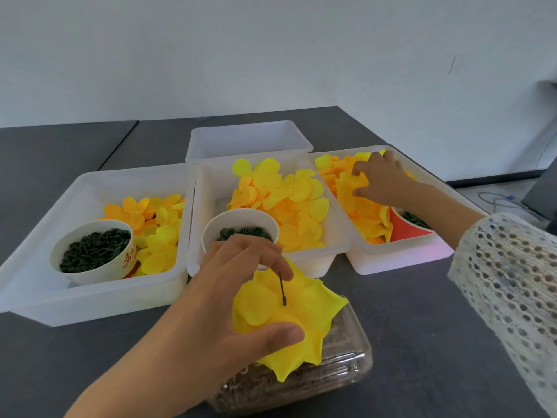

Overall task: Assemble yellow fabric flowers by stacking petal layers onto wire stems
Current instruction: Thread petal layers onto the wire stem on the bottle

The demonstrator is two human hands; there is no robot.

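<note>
At lower centre of the frame, the left hand [238, 285] is gripping a part-built flower [289, 315]: its fingers [259, 257] are curling over the top of the yellow layers and the thumb is pressing the near edge. A dark wire stem [282, 289] is poking up through the middle of the stack. The flower is hovering over a clear plastic container [340, 378] of brownish bits on the dark tabletop [422, 327].

At right of the frame, the right hand [382, 182] is reaching into the right white tray [401, 254], fingers bent and seemingly pinching an orange-yellow petal layer [351, 184] off the heap; whether it is free of the pile cannot be told.

Judgement: next layer is being fetched. To do this well — lift one layer only, find its centre hole, keep the stem steady and upright, slide the layer down flush against the stack.

Middle tray [331, 248] is holding yellow petals and a paper cup [241, 218] of dark parts; left tray [90, 297] likewise.
</note>
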